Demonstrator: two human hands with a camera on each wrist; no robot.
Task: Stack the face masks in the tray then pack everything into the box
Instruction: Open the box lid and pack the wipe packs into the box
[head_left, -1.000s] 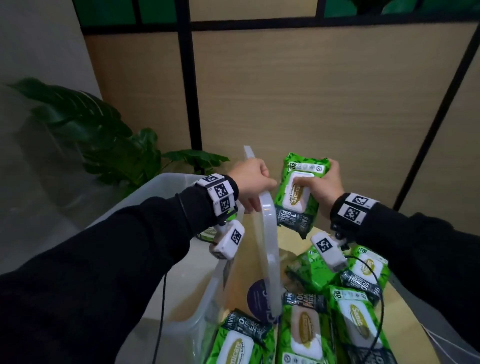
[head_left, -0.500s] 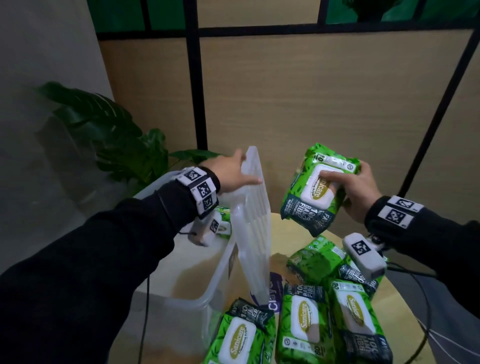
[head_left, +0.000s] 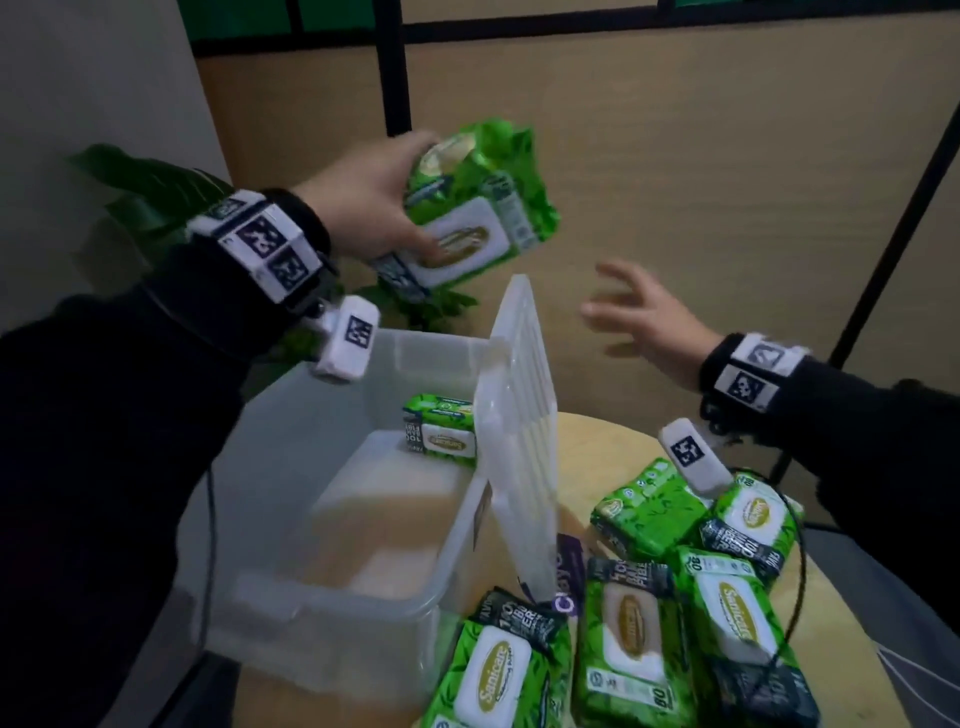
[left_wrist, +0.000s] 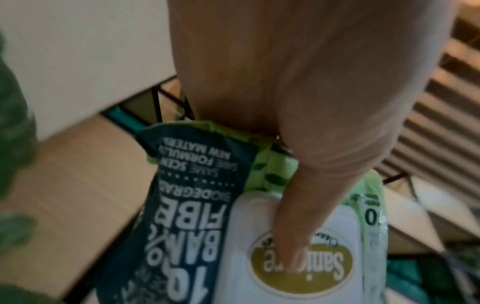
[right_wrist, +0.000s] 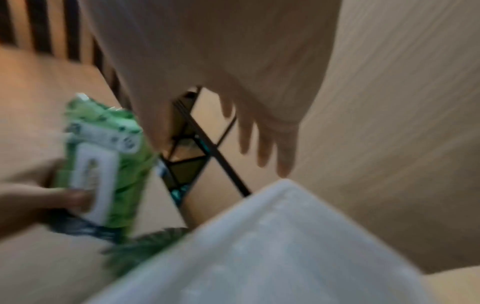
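Observation:
My left hand (head_left: 374, 202) grips a green wipes pack (head_left: 472, 208) in the air above the clear plastic box (head_left: 332, 603); in the left wrist view its thumb (left_wrist: 293, 226) presses on the pack's white lid (left_wrist: 285, 273). Another green pack (head_left: 441, 431) lies inside the box at its far end. The box's clear lid (head_left: 519, 431) stands upright along the right rim. My right hand (head_left: 639, 312) hovers to the right of the lid with fingers spread and holds nothing. The right wrist view shows those fingers (right_wrist: 265, 144) above the lid's edge (right_wrist: 259, 236), with the held pack (right_wrist: 103, 156) to the left.
Several more green packs (head_left: 639, 623) lie in a heap on the round wooden table (head_left: 597, 441) right of the box. A leafy plant (head_left: 140, 176) stands behind the box at the left. A wood-panelled wall with black frames runs close behind.
The pack passed from my right hand to my left, which let go of the lid and rose above the box. My right hand opened and stays right of the lid.

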